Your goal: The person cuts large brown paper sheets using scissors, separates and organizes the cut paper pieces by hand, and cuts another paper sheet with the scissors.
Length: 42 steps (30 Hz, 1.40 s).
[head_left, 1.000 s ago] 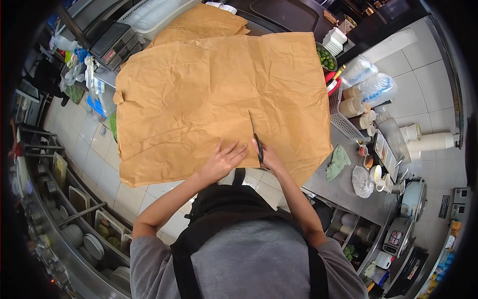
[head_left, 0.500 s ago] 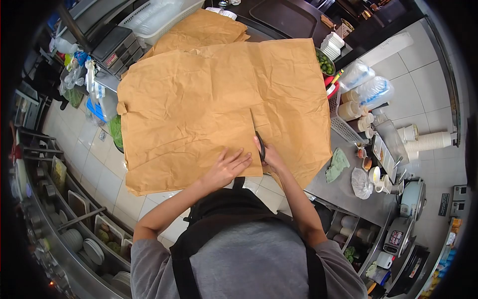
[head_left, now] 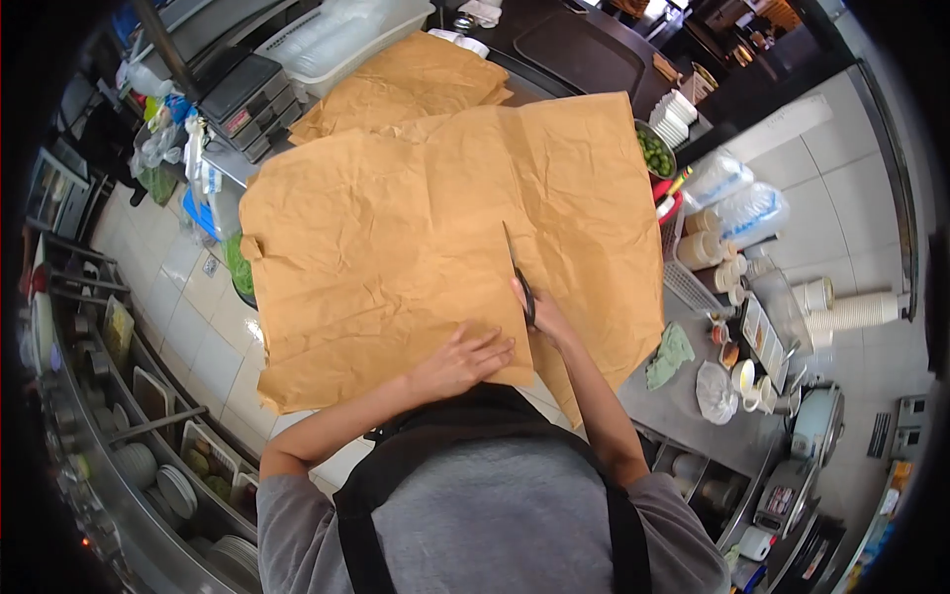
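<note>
A large creased sheet of brown paper (head_left: 376, 228) lies spread in front of me, with a cut running up from its near edge. My right hand (head_left: 541, 313) is closed on black-handled scissors (head_left: 525, 293), whose blades point away from me along the paper at the top of the cut. To the left of the cut, my left hand (head_left: 463, 362) rests flat on the paper near its front edge, fingers spread and holding nothing. The paper to the right of the cut hangs down in a narrow strip beside my right forearm.
More brown paper (head_left: 416, 74) lies behind the sheet, near a white basket (head_left: 341, 69). On the right are a bowl of green fruit (head_left: 653, 151), jars (head_left: 701, 249), a green cloth (head_left: 671, 356) and a plastic bag (head_left: 715, 392). Plates (head_left: 178, 491) stand on shelves at left.
The whole scene has shifted slightly downward in view. The cut's two sides stand further apart near my right hand, which still holds the scissors. My left hand remains on the paper.
</note>
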{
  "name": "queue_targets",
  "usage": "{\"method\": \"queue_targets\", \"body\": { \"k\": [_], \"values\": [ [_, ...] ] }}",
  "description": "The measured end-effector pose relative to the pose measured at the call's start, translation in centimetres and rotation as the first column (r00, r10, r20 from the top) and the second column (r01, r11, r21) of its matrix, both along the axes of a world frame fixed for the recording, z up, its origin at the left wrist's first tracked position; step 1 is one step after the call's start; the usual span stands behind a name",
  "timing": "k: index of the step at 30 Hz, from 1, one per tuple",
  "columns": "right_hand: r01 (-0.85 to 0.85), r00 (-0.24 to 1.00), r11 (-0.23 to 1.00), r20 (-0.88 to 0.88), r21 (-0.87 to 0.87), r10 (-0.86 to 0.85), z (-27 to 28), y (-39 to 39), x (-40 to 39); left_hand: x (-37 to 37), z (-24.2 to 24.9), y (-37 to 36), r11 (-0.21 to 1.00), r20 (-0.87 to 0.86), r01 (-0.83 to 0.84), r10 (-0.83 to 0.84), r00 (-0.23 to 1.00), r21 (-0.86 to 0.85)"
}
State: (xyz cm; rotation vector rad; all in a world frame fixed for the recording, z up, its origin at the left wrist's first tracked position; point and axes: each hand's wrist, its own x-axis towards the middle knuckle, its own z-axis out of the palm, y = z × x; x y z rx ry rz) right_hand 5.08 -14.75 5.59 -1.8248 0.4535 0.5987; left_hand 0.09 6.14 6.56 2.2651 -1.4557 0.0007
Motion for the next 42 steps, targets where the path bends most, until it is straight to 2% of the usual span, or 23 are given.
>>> {"method": "queue_targets", "body": {
  "k": [1, 4, 5, 8, 9, 10, 11, 13, 14, 15, 16, 17, 19, 21, 22, 25, 26, 28, 32, 35, 38, 41, 42],
  "values": [
    [-0.02, 1.0, 0.999, 0.015, 0.028, 0.02, 0.3, -0.2, 0.1, 0.0, 0.1, -0.1, 1.0, 0.005, 0.011, -0.011, 1.0, 0.007],
    [-0.121, 0.989, 0.992, -0.088, -0.031, 0.118, 0.9, -1.0, 1.1, -0.9, 0.1, -1.1, 0.997, 0.088, 0.066, -0.07, 0.994, 0.043],
    [-0.116, 0.991, 0.992, -0.071, -0.054, 0.112, 0.9, -1.3, 1.5, -0.5, -0.2, -1.6, 0.996, 0.068, 0.065, -0.06, 0.996, -0.068],
    [-0.103, 0.995, 0.992, -0.009, -0.07, 0.102, -0.1, -1.4, 2.4, 0.9, 0.4, -2.5, 0.997, 0.035, 0.083, -0.083, 0.996, 0.0],
    [-0.1, 0.995, 0.994, 0.007, -0.046, 0.1, -0.8, -1.5, 2.3, 1.9, 1.7, -2.6, 0.984, -0.189, 0.17, -0.158, 0.969, 0.048],
    [-0.097, 0.995, 0.995, 0.02, -0.02, 0.097, -1.6, -1.5, 2.1, 3.3, 3.8, -2.5, 0.962, -0.409, 0.264, -0.213, 0.887, 0.073],
    [-0.114, 0.993, 0.993, 0.027, 0.025, 0.113, -2.2, -1.7, 1.8, 5.2, 5.2, -2.5, 0.931, -0.612, 0.358, -0.242, 0.753, 0.072],
    [-0.149, 0.989, 0.982, 0.038, 0.119, 0.145, -3.3, -1.8, 1.5, 13.3, 6.4, -3.0, 0.894, -0.751, 0.416, -0.387, 0.535, -0.164],
    [-0.156, 0.988, 0.985, 0.024, 0.079, 0.154, -2.9, -1.5, 1.6, 17.9, 5.1, -2.7, 0.983, -0.555, 0.109, -0.174, 0.813, -0.148],
    [-0.16, 0.987, 0.986, 0.008, 0.036, 0.16, -2.0, -1.3, 1.5, 22.5, 3.8, -2.3, 0.957, -0.388, -0.243, 0.166, 0.906, -0.159],
    [-0.165, 0.986, 0.986, -0.012, -0.009, 0.165, -1.6, -1.3, 1.3, 26.8, 2.7, -1.9, 0.802, -0.089, -0.596, 0.591, 0.802, -0.042],
    [-0.165, 0.986, 0.986, 0.02, 0.007, 0.165, -1.9, -1.6, 1.1, 30.1, 2.1, -0.8, 0.676, -0.005, -0.737, 0.737, 0.676, 0.025],
    [-0.177, 0.984, 0.984, 0.007, 0.023, 0.177, -2.6, -2.3, 0.8, 34.3, 0.2, 1.1, 0.541, -0.079, -0.8, 0.837, 0.541, 0.259],
    [-0.194, 0.981, 0.98, 0.032, 0.032, 0.193, -3.6, -3.3, 0.8, 35.5, 2.0, 2.6, 0.726, -0.442, -0.571, 0.687, 0.576, 0.384],
    [-0.204, 0.978, 0.978, 0.061, 0.036, 0.202, -4.3, -3.6, 0.8, 36.0, 2.6, 3.3, 0.808, -0.607, -0.433, 0.587, 0.536, 0.399],
    [-0.26, 0.964, 0.959, 0.084, 0.11, 0.252, -3.4, -3.8, 1.0, 37.1, 1.6, 4.1, 0.901, -0.845, -0.332, 0.396, 0.36, 0.281],
    [-0.284, 0.958, 0.948, 0.084, 0.143, 0.274, -2.8, -3.7, 1.3, 37.3, 1.3, 4.3, 0.91, -0.874, -0.323, 0.364, 0.322, 0.26],
    [-0.343, 0.939, 0.934, 0.078, 0.103, 0.336, -2.6, -3.8, 2.3, 37.3, 1.9, 4.3, 0.927, -0.92, -0.306, 0.298, 0.252, 0.217],
    [-0.352, 0.931, 0.934, 0.122, 0.054, 0.344, -3.1, -3.4, 3.1, 36.7, 3.2, 4.6, 0.922, -0.937, -0.355, 0.249, 0.247, 0.152],
    [-0.245, 0.958, 0.96, 0.185, 0.137, 0.218, -3.3, -3.3, 2.8, 36.3, 4.3, 4.9, 0.911, -0.943, -0.389, 0.239, 0.233, 0.135],
    [-0.235, 0.964, 0.965, 0.151, 0.115, 0.217, -2.9, -3.0, 2.9, 36.8, 3.3, 4.4, 0.905, -0.941, -0.397, 0.255, 0.223, 0.151],
    [-0.364, 0.906, 0.931, 0.224, -0.021, 0.359, -3.8, -3.3, 4.7, 36.9, 3.5, 3.8, 0.912, -0.947, -0.399, 0.21, 0.245, 0.1],
    [-0.321, 0.93, 0.946, 0.203, 0.049, 0.305, -3.6, -3.2, 4.6, 36.3, 4.5, 3.7, 0.906, -0.946, -0.41, 0.218, 0.241, 0.104]
  ]
}}
